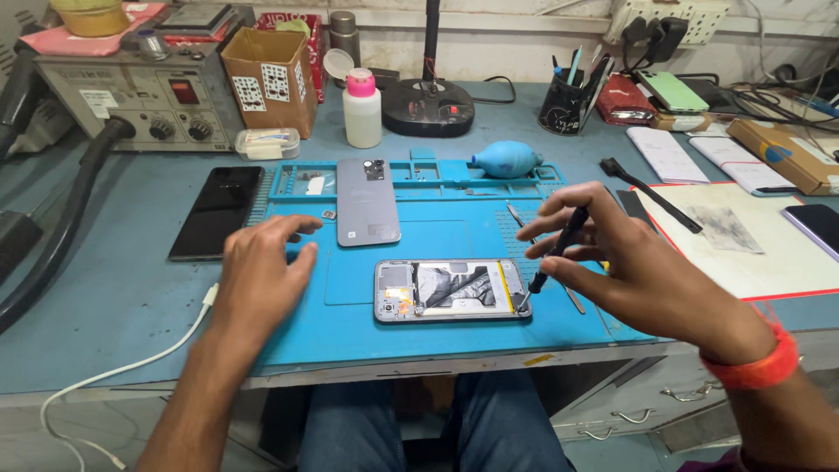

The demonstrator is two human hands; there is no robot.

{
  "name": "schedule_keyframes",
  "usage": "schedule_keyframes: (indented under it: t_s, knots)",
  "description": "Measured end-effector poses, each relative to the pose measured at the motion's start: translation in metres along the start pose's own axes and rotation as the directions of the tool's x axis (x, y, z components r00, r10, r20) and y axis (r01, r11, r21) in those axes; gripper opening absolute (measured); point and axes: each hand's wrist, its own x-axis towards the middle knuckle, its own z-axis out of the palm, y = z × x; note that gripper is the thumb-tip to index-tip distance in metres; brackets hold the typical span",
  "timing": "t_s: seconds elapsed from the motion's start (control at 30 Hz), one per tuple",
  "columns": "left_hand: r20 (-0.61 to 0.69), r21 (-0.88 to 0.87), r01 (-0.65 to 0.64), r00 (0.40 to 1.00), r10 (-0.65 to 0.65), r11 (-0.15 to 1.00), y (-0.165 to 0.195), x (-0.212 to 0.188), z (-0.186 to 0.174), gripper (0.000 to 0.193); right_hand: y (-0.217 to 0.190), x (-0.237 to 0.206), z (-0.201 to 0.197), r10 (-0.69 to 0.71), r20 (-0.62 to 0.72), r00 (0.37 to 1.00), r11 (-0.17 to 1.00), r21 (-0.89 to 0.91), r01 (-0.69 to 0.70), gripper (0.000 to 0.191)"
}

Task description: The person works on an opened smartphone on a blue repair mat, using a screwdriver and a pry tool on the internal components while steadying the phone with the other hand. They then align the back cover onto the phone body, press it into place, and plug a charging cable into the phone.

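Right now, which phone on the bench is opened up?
The phone nearest the person, under the right hand's black tool, internals exposed. The black phone and grey back cover show closed surfaces.

R hand [642, 267] fingers pinch black screwdriver [559, 247], tip on opened phone [452, 290]; L hand [259, 273] hovers over blue mat [350, 332]

Hidden, cropped or too fine to read at the repair bench

The right hand [642, 267] covers the upper part of the thin black screwdriver [552, 253] and part of the slim metal tweezers [546, 262] lying on the blue silicone work mat [437, 328]; whether the driver's tip actually touches the opened grey smartphone [452, 289] is too small to tell, as are that phone's inner parts. The frame's right edge cuts off a dark phone [817, 225] and a brown cardboard box [786, 153]; the left edge crops the thick black hose [52, 232]. Both forearms run out of the bottom edge, as does the white cable [114, 376].
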Motion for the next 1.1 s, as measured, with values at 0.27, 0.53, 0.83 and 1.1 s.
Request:
schedule_keyframes:
  t_s: [0.27,0.53,0.83,1.1]
  knots:
    - [0.200,0.204,0.091,0.971,-0.133,0.975,-0.013,0.009,0.012,0.020,0.003,0.002,-0.002,0.523,-0.149,0.839,0.729,-0.433,-0.531,0.045]
    - [0.208,0.246,0.145,0.958,-0.198,0.958,-0.009,0.011,0.014,0.019,-0.004,0.003,-0.007,0.272,0.048,0.961,0.941,-0.225,-0.255,0.037]
    - [0.260,0.204,0.136,0.947,-0.188,0.969,-0.018,0.015,0.011,0.021,0.002,-0.002,-0.003,-0.015,0.066,0.998,1.000,0.011,0.015,0.036]
    - [0.238,0.196,0.129,0.956,-0.175,0.972,-0.007,0.011,0.007,0.020,-0.006,0.004,0.004,0.503,-0.158,0.850,0.739,-0.430,-0.518,0.046]
